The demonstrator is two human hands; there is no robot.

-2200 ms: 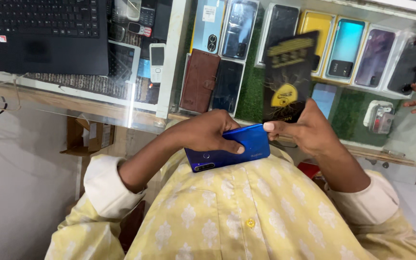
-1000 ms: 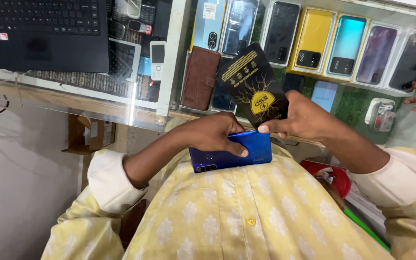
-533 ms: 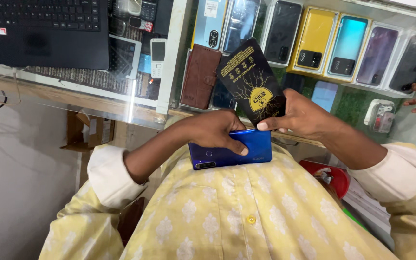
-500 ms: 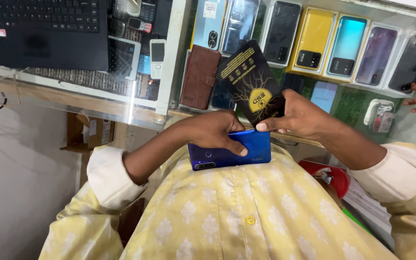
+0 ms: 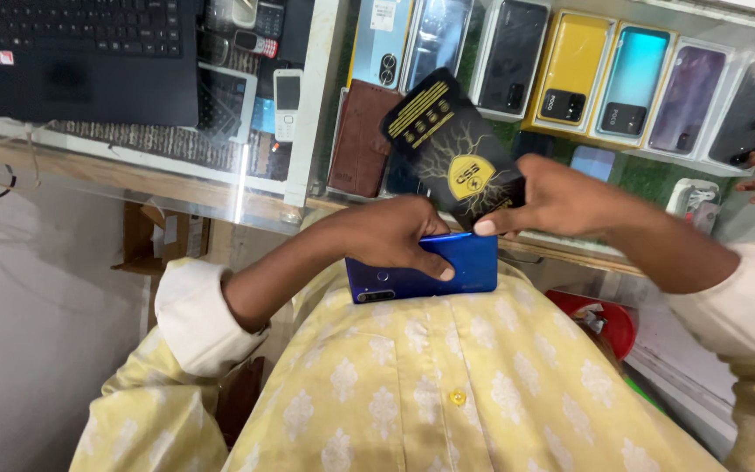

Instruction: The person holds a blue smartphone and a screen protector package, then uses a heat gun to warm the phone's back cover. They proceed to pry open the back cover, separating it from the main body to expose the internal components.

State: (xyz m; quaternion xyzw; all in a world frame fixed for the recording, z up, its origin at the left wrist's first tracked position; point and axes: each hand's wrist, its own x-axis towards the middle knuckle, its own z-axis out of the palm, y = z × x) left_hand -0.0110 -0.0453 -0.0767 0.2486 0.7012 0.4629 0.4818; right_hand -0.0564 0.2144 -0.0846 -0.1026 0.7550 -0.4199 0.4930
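Glossy blue phone [image 5: 425, 267], held against my yellow patterned shirt [image 5: 447, 385], lies with its back facing up, showing a deep blue shine and a camera strip near its left end. Its long axis runs left to right across my chest, camera end toward my left arm. My left hand [image 5: 386, 240] clamps it from above, fingers wrapped over the top edge and thumb pressed on the back. My right hand [image 5: 561, 197] pinches a flat black packet [image 5: 452, 149] with yellow markings and a yellow shield emblem; the packet tilts up and to the left, just above the phone. Beyond them sits a glass counter [image 5: 246, 205] displaying boxed phones, with a laptop [image 5: 80, 57] on top.
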